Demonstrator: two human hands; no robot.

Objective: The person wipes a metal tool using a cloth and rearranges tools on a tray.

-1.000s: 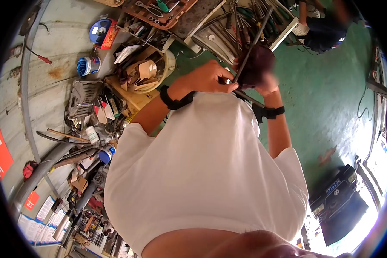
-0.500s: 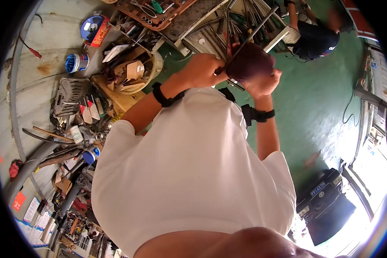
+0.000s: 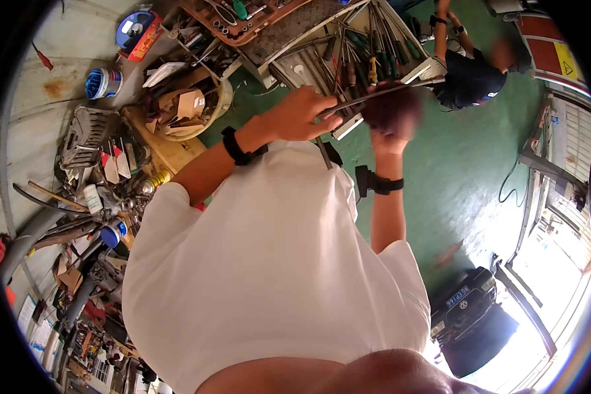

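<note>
My left hand (image 3: pixel 299 115) grips one end of a long, thin metal bar (image 3: pixel 354 103), which slants across to the right. A short grey rod (image 3: pixel 324 152) shows below that hand against my shirt; I cannot tell whether it belongs to the bar. My right hand (image 3: pixel 391 142) holds a dark maroon cloth (image 3: pixel 393 113), blurred, against the bar's middle. Its fingers are mostly hidden by the cloth. Just beyond both hands is an open drawer (image 3: pixel 421 69) full of long screwdrivers and metal rods.
An orange socket tray (image 3: pixel 269 23) lies on the bench at top. To my left are a round bin of cardboard (image 3: pixel 226 105) and a blue tub (image 3: pixel 104 83). A person in dark clothes (image 3: pixel 469 79) is at upper right. A black car part with a number plate (image 3: pixel 463 302) is at lower right.
The bar has swung from steeply upright to nearly level, its far end now pointing right. My right hand and the cloth have shifted slightly downward, and the view has turned a little.
</note>
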